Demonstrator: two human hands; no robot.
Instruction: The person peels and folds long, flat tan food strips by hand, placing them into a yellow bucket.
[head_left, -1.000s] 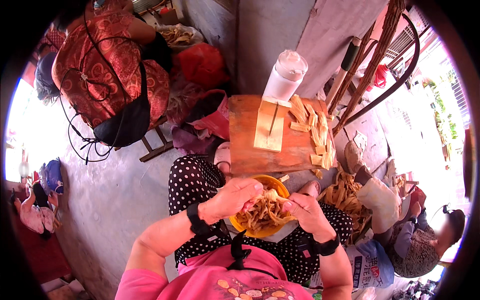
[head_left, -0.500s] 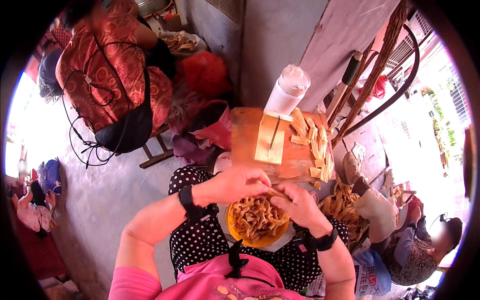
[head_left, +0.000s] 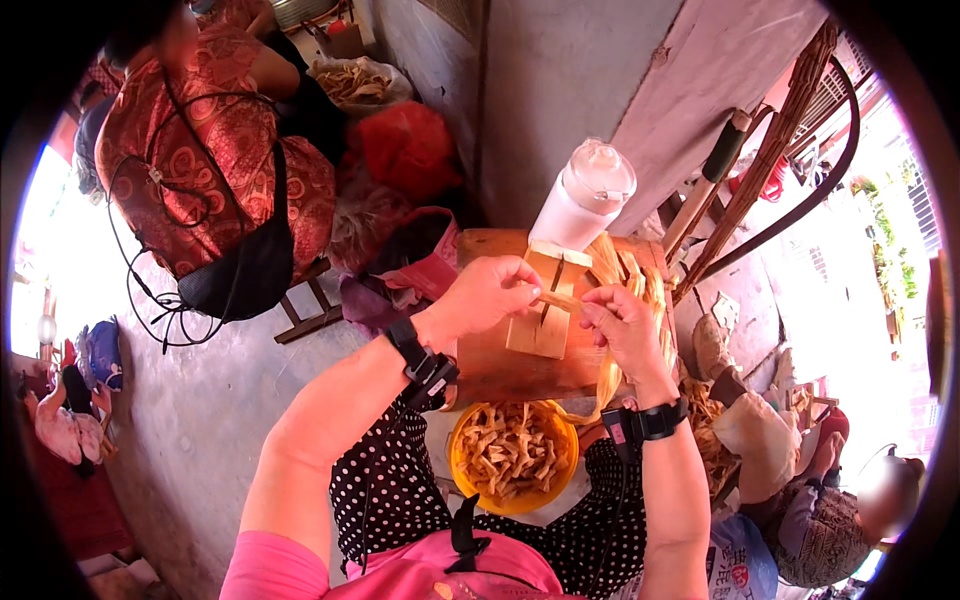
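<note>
Tan strip [head_left: 560, 301] lies between the two hands, over the far half of a wooden block, its long axis running left to right with the right end slightly nearer. Nearest are the pink shirt [head_left: 455, 570] and black trousers with white dots [head_left: 380, 500]. Between the knees sits a yellow bowl [head_left: 571, 458], filled with short tan pieces [head_left: 510, 450] whose axes point every way. Beyond it, the left hand [head_left: 490, 297] pinches the strip's left end between thumb and fingertips, and the right hand [head_left: 620, 325] grasps the right end likewise, its other fingers curled. A longer pale strip [head_left: 606, 385] runs nearward from under the right hand, bending left toward the bowl's far right rim; whether that hand grips it too, I cannot tell. The wooden block [head_left: 535, 338] rests on an orange-brown board [head_left: 490, 370], its long axis running near to far and leaning right at the far end; a narrow dark line on it follows the same direction. More pale strips [head_left: 606, 262] lie along the board's right side, mostly pointing near to far. Farther on stands a white bottle [head_left: 575, 205], with a grey wall [head_left: 550, 70] behind it.
</note>
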